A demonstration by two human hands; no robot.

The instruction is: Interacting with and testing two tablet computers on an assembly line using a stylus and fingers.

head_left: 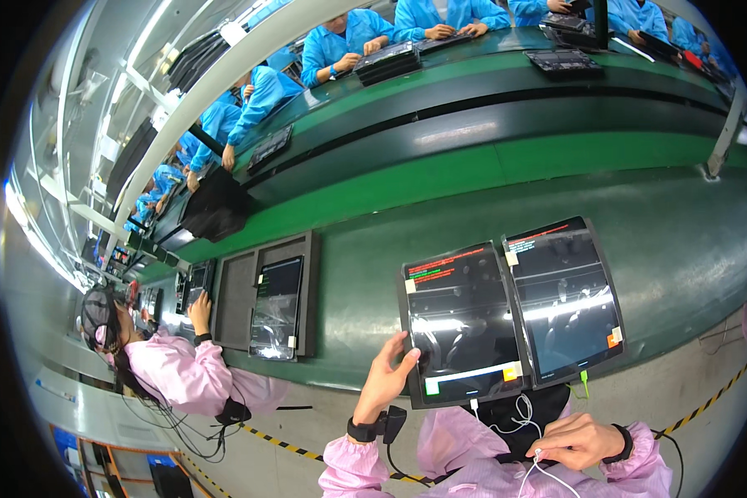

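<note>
Right hand [578, 441] pinches white cable [538, 454], cut off below.

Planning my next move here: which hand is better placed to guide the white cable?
Probably your right hand: it pinches the white cable, while your left hand is at the left tablet.

A section of the white cable [539, 456] is covered by the right hand's [579, 442] fingers; its lower run is cut off by the near edge. Screen text on the left tablet [465, 332] and right tablet [564, 324] is too small to be read. Heads of far workers in blue [361, 37] are cropped by the upper edge.
</note>
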